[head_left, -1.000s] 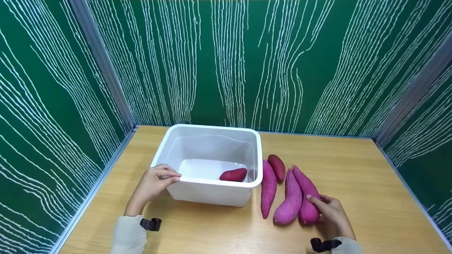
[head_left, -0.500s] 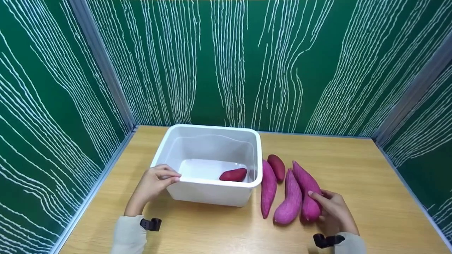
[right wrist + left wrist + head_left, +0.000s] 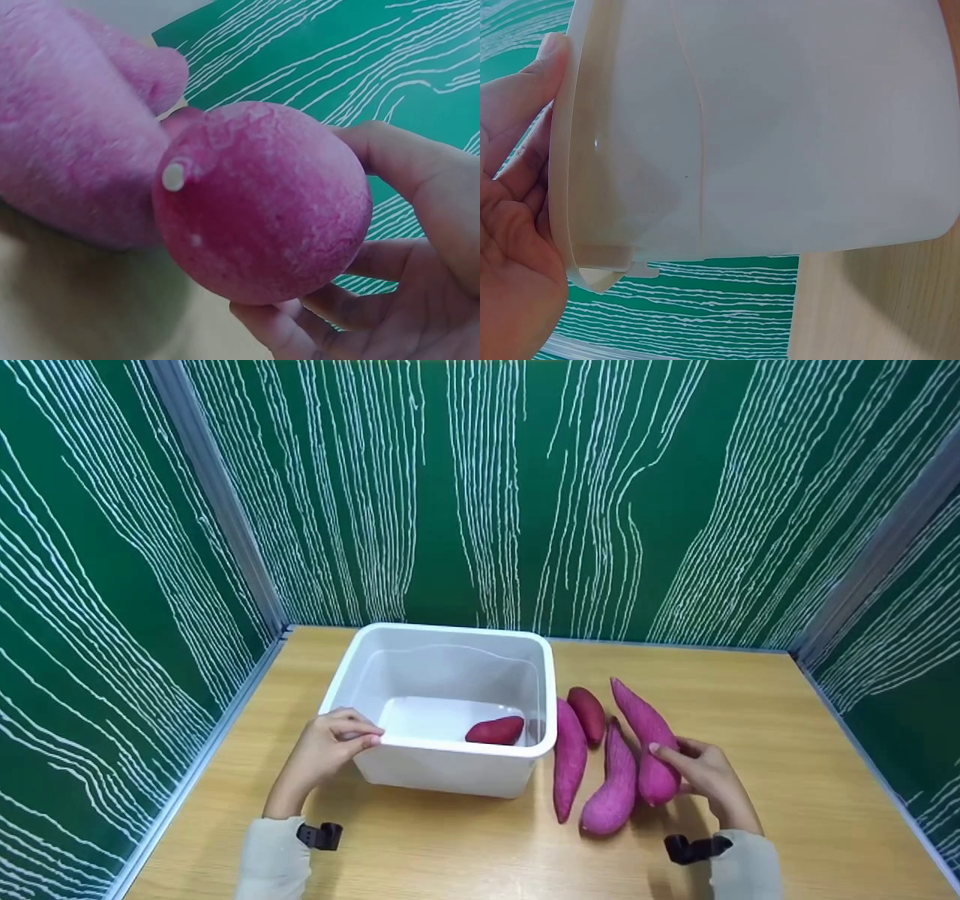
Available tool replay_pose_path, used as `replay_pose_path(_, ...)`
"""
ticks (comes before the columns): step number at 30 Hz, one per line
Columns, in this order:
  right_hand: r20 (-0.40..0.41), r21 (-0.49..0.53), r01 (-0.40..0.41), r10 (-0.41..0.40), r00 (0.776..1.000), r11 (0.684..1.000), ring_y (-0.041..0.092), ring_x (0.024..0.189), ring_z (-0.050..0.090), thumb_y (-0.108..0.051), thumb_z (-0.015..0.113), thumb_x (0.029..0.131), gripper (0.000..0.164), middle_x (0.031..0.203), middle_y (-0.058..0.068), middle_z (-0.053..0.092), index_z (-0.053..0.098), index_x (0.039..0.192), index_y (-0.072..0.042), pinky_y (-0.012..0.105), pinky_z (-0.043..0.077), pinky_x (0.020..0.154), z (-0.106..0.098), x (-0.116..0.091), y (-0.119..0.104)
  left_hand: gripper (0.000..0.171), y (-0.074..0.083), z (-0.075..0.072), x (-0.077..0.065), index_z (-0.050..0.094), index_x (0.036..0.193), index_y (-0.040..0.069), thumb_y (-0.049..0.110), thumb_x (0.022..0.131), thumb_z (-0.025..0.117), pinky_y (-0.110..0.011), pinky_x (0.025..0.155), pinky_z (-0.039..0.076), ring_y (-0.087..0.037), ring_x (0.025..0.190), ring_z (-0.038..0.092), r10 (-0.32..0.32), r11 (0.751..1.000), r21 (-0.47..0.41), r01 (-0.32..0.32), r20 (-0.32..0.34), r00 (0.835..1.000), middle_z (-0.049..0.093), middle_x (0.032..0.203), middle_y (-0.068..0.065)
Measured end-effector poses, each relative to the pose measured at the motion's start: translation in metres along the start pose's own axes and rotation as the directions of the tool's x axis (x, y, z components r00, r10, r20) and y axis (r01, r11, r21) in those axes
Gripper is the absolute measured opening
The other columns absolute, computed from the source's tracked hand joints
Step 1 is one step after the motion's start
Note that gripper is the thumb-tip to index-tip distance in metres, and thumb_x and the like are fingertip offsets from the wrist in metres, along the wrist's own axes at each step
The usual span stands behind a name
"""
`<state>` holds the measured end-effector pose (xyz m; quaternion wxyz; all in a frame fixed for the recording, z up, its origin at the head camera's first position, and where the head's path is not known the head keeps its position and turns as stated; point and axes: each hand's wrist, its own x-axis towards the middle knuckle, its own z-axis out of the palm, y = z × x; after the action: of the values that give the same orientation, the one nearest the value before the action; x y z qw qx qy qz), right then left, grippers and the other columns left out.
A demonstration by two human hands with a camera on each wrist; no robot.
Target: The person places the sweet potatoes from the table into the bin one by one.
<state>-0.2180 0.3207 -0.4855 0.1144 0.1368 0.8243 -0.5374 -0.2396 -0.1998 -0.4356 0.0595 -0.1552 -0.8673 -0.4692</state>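
Observation:
In the head view my right hand [image 3: 709, 780] grips a long pink-purple sweet potato [image 3: 651, 746] near its thick lower end, thumb on top. The right wrist view shows its rounded end [image 3: 262, 202] with the fingers curled round one side. It looks raised a little from the table. A second pink sweet potato [image 3: 611, 802] lies just left of it, and a slim one [image 3: 570, 765] lies beside the white plastic bin [image 3: 450, 769]. My left hand [image 3: 326, 750] pinches the bin's near rim at its left corner; the left wrist view shows this hand [image 3: 517, 225] against the rim.
Inside the bin, near its right wall, lies a dark red sweet potato [image 3: 495, 730]. Another small dark red one [image 3: 586, 715] is on the table behind the pink ones. Green panels with white lines [image 3: 480, 495] enclose the wooden table [image 3: 810, 780] at back and sides.
My right hand has moved up and away with the sweet potato, which now stands apart from its earlier spot and looks lifted. The left hand and the bin have stayed put.

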Motion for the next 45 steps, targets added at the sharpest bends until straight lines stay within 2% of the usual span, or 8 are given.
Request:
replay_pose_path(3, 0.003, 0.003, 0.016, -0.016, 1.0, 1.0, 0.014, 0.1, 0.061, -0.052, 0.062, 0.089, 0.092, 0.145, 0.032, 0.035, 0.023, 0.148, 0.009, 0.031, 0.056, 0.081, 0.0, 0.0, -0.008, 0.012, 0.001, 0.001, 0.0, 0.078, 0.091, 0.01, 0.015, 0.08, 0.077, -0.015, 0.074, 0.05, -0.011, 0.085, 0.057, -0.014, 1.0, -0.005, 0.014, 0.001, 1.0, 0.069, 0.09, -0.004)
replay_pose_path(10, 0.001, -0.034, 0.052, -0.052, 0.999, 0.998, 0.024, 0.112, 0.057, -0.055, 0.063, 0.087, 0.095, 0.146, 0.031, 0.034, 0.023, 0.148, 0.007, 0.031, 0.055, 0.084, -0.001, 0.004, -0.024, 0.011, 0.001, 0.0, 0.001, 0.078, 0.09, 0.013, 0.015, 0.08, 0.077, -0.02, 0.077, 0.051, -0.016, 0.087, 0.057, -0.062, 0.998, 0.013, 0.062, 0.001, 0.998, 0.068, 0.089, 0.0)
replay_pose_path(15, 0.012, -0.03, 0.079, -0.079, 0.997, 0.996, 0.017, 0.106, 0.059, -0.053, 0.063, 0.088, 0.093, 0.145, 0.03, 0.037, 0.025, 0.148, 0.007, 0.029, 0.055, 0.083, 0.0, 0.005, -0.037, 0.011, 0.001, 0.0, 0.001, 0.078, 0.09, 0.013, 0.015, 0.08, 0.077, -0.021, 0.079, 0.052, -0.016, 0.089, 0.058, -0.072, 0.997, 0.011, 0.072, 0.004, 0.997, 0.068, 0.089, 0.001)
replay_pose_path(22, 0.026, -0.034, 0.118, -0.117, 0.993, 0.992, 0.011, 0.1, 0.06, -0.051, 0.063, 0.089, 0.089, 0.142, 0.028, 0.042, 0.027, 0.147, 0.006, 0.028, 0.055, 0.081, 0.0, 0.009, -0.052, 0.01, 0.002, -0.001, 0.001, 0.079, 0.09, 0.014, 0.016, 0.08, 0.077, -0.02, 0.078, 0.051, -0.015, 0.088, 0.057, -0.07, 0.997, 0.012, 0.07, 0.006, 0.998, 0.068, 0.09, 0.002)
replay_pose_path(28, 0.049, -0.027, 0.145, -0.143, 0.988, 0.989, 0.006, 0.096, 0.06, -0.049, 0.062, 0.09, 0.087, 0.143, 0.027, 0.041, 0.027, 0.148, 0.005, 0.025, 0.054, 0.08, 0.0, 0.011, -0.067, 0.011, 0.001, 0.0, 0.0, 0.078, 0.088, 0.011, 0.016, 0.079, 0.078, -0.019, 0.073, 0.05, -0.011, 0.085, 0.058, -0.024, 1.0, -0.003, 0.024, -0.004, 1.0, 0.068, 0.089, 0.0)
replay_pose_path(34, 0.068, -0.033, 0.162, -0.159, 0.985, 0.986, 0.008, 0.096, 0.062, -0.051, 0.063, 0.089, 0.088, 0.142, 0.027, 0.043, 0.027, 0.148, 0.004, 0.025, 0.054, 0.081, -0.001, 0.012, -0.081, 0.01, -0.001, 0.001, 0.0, 0.078, 0.088, 0.011, 0.016, 0.08, 0.078, -0.018, 0.073, 0.051, -0.009, 0.084, 0.059, 0.009, 1.0, 0.007, -0.009, -0.01, 1.0, 0.068, 0.088, -0.002)
replay_pose_path(45, 0.103, -0.047, 0.222, -0.217, 0.971, 0.974, 0.007, 0.092, 0.063, -0.047, 0.063, 0.09, 0.083, 0.136, 0.026, 0.049, 0.032, 0.146, 0.005, 0.028, 0.055, 0.081, 0.003, 0.013, -0.103, 0.009, 0.0, 0.0, 0.0, 0.078, 0.087, 0.013, 0.016, 0.079, 0.078, -0.019, 0.075, 0.052, -0.011, 0.085, 0.059, -0.015, 1.0, -0.003, 0.014, -0.006, 1.0, 0.067, 0.088, 0.001)
